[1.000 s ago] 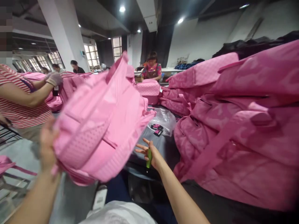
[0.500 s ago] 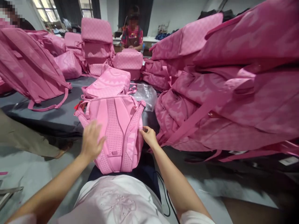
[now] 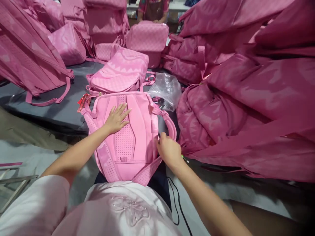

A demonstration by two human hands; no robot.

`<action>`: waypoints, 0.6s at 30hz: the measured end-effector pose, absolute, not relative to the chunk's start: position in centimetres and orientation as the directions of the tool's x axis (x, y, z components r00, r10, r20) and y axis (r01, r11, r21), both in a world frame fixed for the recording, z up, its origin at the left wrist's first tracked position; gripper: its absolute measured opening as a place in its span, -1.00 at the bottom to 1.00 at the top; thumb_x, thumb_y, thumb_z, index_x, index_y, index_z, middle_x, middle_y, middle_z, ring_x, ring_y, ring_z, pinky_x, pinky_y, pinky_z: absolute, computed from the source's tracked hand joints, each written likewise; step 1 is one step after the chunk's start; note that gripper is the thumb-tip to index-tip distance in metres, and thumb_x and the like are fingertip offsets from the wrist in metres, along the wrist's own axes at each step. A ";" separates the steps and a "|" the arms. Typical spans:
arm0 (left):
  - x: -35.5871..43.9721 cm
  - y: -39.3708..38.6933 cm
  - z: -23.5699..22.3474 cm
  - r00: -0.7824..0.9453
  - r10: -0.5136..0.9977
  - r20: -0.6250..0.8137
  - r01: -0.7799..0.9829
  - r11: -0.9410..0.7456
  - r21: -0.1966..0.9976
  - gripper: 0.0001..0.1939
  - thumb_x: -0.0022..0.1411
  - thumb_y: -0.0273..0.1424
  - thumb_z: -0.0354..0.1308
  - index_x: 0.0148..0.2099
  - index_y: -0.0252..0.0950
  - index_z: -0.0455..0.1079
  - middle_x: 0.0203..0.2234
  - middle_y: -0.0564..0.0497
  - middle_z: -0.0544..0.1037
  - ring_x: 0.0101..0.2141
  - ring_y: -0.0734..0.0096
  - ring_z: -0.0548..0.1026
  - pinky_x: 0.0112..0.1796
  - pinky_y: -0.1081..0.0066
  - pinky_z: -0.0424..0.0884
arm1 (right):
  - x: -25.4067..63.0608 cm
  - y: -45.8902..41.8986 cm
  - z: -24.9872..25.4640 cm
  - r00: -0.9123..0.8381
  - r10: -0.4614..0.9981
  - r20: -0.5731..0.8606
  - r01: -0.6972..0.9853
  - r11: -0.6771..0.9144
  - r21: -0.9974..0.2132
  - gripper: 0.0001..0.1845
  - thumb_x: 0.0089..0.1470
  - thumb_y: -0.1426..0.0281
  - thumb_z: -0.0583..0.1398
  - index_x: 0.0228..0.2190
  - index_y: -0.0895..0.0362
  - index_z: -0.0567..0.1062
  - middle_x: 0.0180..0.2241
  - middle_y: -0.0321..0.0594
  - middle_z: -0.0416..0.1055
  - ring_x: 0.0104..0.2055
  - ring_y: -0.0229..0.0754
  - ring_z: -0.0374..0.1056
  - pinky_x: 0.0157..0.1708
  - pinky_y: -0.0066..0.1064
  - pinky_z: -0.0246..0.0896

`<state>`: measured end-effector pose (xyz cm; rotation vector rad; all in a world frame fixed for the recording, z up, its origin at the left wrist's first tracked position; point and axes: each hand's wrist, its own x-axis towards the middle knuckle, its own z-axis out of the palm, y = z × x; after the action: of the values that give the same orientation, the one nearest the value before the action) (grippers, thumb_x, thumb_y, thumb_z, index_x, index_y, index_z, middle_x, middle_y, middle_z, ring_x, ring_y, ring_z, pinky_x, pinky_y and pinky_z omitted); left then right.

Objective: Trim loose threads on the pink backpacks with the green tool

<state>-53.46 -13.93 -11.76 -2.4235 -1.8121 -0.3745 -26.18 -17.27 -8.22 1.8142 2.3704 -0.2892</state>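
Observation:
A pink backpack (image 3: 141, 127) rests back panel up across my lap and the table edge, its shoulder straps spread to both sides. My left hand (image 3: 117, 118) lies on the upper back panel with fingers spread. At the bag's right side, my right hand (image 3: 170, 150) is closed, fingertips pinching the side edge; the exact part between them is hidden. The right shoulder strap (image 3: 171, 126) loops outward just above that hand. A red tag (image 3: 83, 102) hangs by the bag's upper left corner.
Another pink backpack (image 3: 120, 70) lies just beyond on the dark table (image 3: 81, 77). Beside it is a clear plastic bag (image 3: 167, 88). Piled pink backpacks (image 3: 246, 98) crowd the right; another backpack (image 3: 31, 55) leans at left. A person (image 3: 154, 11) stands across the table.
My left hand has moved up and right and now lies spread on the back panel. The right shoulder strap has swung outward. My right hand stays at the bag's side. The view has tilted down.

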 end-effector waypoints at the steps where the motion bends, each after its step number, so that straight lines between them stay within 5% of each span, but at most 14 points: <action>1: -53.0 -13.8 -11.6 0.306 0.912 0.274 0.941 -0.333 0.058 -0.37 0.43 -0.13 0.03 0.43 -0.23 0.15 0.45 -0.30 0.03 0.44 -0.08 -0.03 0.35 -0.14 -0.17 | -25.0 -16.8 -8.5 -0.226 0.943 -0.245 0.974 0.215 -0.070 -0.59 0.39 0.29 0.04 0.06 0.34 0.40 -0.23 0.19 0.56 -0.18 0.13 0.56 -0.28 -0.24 0.37; 6: -47.2 -10.9 -9.5 0.719 0.651 0.244 0.686 -0.721 -0.101 -0.51 0.45 -0.10 -0.02 0.13 -0.36 0.45 0.08 -0.28 0.52 0.13 0.03 0.43 0.21 0.03 0.14 | -24.5 -16.8 -9.9 -0.147 0.960 -0.240 0.987 0.126 -0.100 -0.37 0.32 0.01 0.13 0.13 0.27 0.31 -0.16 0.08 0.58 -0.14 0.11 0.57 -0.31 -0.29 0.35; 11: -43.2 -8.2 -8.5 0.782 0.612 0.120 0.623 -0.771 -0.131 -0.45 0.43 -0.01 -0.04 -0.25 -0.36 0.55 -0.38 -0.18 0.58 -0.33 0.19 0.50 -0.18 0.17 0.24 | -26.0 -17.7 -10.4 -0.111 0.966 -0.234 0.992 0.093 -0.090 -0.53 0.34 0.05 0.12 -0.02 0.20 0.41 -0.14 0.06 0.55 -0.20 0.06 0.57 -0.39 -0.34 0.29; 14: -45.0 -6.1 -7.2 0.854 0.516 0.065 0.520 -0.847 -0.109 -0.54 0.40 -0.07 0.05 -0.36 -0.29 0.53 -0.40 -0.09 0.58 -0.34 0.27 0.46 -0.13 0.17 0.22 | -25.9 -17.8 -10.8 -0.107 0.967 -0.233 0.993 0.093 -0.070 -0.55 0.34 0.07 0.12 0.00 0.19 0.41 -0.13 0.06 0.53 -0.23 0.06 0.57 -0.42 -0.34 0.28; 18: -50.4 -1.2 -3.3 0.815 0.564 0.134 0.579 -0.804 -0.138 -0.56 0.30 -0.04 0.16 -0.44 -0.28 0.47 -0.31 -0.03 0.52 -0.09 0.16 0.42 0.10 0.03 0.15 | -25.1 -17.5 -11.3 -0.135 0.964 -0.229 0.989 0.116 -0.094 -0.56 0.32 0.12 0.16 0.02 0.21 0.44 -0.13 0.07 0.52 -0.23 0.09 0.57 -0.41 -0.31 0.30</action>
<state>-50.36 -1.20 -3.27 -2.8265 -0.8975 -0.1289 -25.05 -17.54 -11.27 1.9894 2.2606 -0.3394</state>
